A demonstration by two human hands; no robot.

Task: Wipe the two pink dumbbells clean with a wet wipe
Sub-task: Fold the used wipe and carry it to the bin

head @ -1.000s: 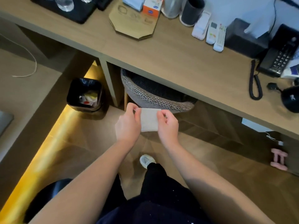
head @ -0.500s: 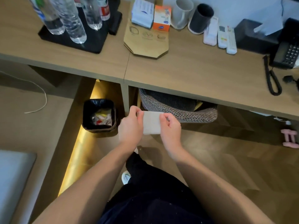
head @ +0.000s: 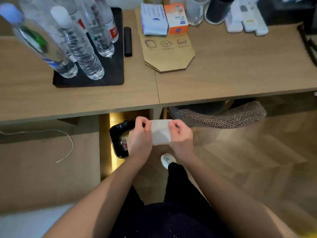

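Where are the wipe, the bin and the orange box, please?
wipe (head: 161, 133), head view, middle of the sheet.
bin (head: 114, 145), head view, left rim.
orange box (head: 177, 21), head view, front face.

left hand (head: 139, 134) + right hand (head: 181, 134) pinch wet wipe (head: 161, 132) | above black bin (head: 118, 140) | desk (head: 223, 78) ahead

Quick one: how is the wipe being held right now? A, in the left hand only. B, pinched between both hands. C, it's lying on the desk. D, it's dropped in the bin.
B: the left hand and right hand each pinch one side of the wipe.
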